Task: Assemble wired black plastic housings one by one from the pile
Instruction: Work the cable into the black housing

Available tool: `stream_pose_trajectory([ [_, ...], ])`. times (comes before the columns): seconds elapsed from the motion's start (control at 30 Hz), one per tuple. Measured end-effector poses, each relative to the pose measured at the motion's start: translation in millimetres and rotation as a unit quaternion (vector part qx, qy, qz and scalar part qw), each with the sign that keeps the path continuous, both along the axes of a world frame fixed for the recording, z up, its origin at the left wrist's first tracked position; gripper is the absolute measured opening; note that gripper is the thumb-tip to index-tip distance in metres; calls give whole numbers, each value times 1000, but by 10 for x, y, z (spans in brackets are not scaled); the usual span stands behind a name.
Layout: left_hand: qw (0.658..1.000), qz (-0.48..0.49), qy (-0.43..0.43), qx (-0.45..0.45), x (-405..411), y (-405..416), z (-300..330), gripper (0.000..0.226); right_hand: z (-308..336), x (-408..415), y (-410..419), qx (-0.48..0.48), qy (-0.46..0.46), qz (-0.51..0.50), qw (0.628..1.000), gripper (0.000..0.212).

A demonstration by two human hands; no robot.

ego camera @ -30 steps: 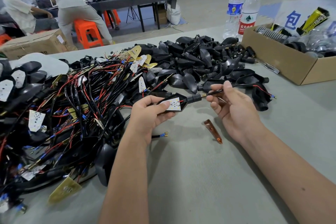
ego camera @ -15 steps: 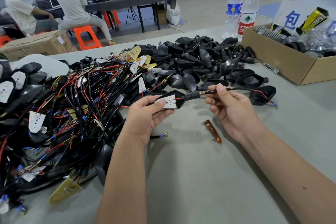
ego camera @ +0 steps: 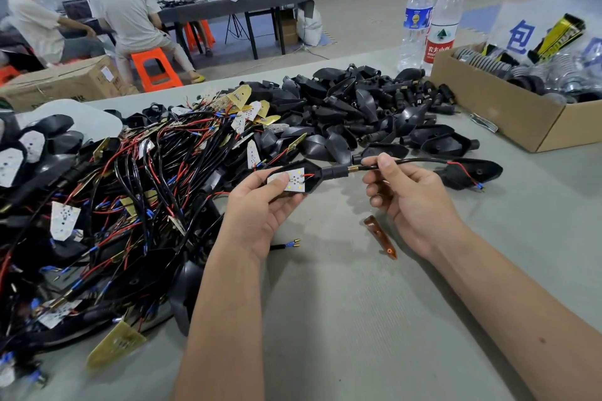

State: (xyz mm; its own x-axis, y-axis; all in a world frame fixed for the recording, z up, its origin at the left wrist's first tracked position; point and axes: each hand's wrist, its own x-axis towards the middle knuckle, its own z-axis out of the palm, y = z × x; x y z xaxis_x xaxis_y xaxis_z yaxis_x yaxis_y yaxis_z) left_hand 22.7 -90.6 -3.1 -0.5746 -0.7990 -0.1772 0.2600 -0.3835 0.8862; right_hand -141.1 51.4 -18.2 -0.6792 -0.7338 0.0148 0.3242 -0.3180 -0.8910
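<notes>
Both hands raised palms-up on bare forearms, left hand [ego camera: 260, 205] fingers curled, right hand [ego camera: 412, 202] pinching.

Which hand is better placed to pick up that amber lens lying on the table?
Right hand: it hovers just above the amber lens. The left hand is farther away, gripping the black housing.

On the tabletop [ego camera: 342, 319], your wire tangle [ego camera: 107, 192] sprawls at nine o'clock, the housing pile [ego camera: 351, 111] at twelve, a cardboard box [ego camera: 508, 114] at two, two bottles [ego camera: 433, 19] behind it, and a small lens [ego camera: 379, 236] between your hands [ego camera: 260, 215].
</notes>
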Motion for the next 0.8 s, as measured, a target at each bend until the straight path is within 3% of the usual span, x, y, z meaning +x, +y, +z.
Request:
stream_pose_trajectory([
  [0.27,998,36,40,14,-54,28,3,10,-15,27,-39,15,30,-3,999,24],
  [0.33,997,64,48,18,-76,32,13,6,-12,45,-46,50,44,-6,998,34],
  [0.4,993,105,46,16,-83,13,21,5,-24,94,-46,107,125,-44,985,46],
  [0.43,991,123,42,11,-79,-5,20,5,-38,118,-35,136,207,-85,965,50],
  [0.5,989,144,26,-7,-70,-28,12,7,-46,139,13,158,382,-188,891,54],
  [0.6,988,150,-14,-35,-84,-1,-10,9,1,97,55,146,535,-282,783,44],
  [0.7,991,123,-34,-29,-127,53,-24,6,-2,81,24,202,633,-192,722,24],
  [0.8,995,99,-29,0,-161,75,-15,14,-78,120,-17,232,650,-79,719,23],
])
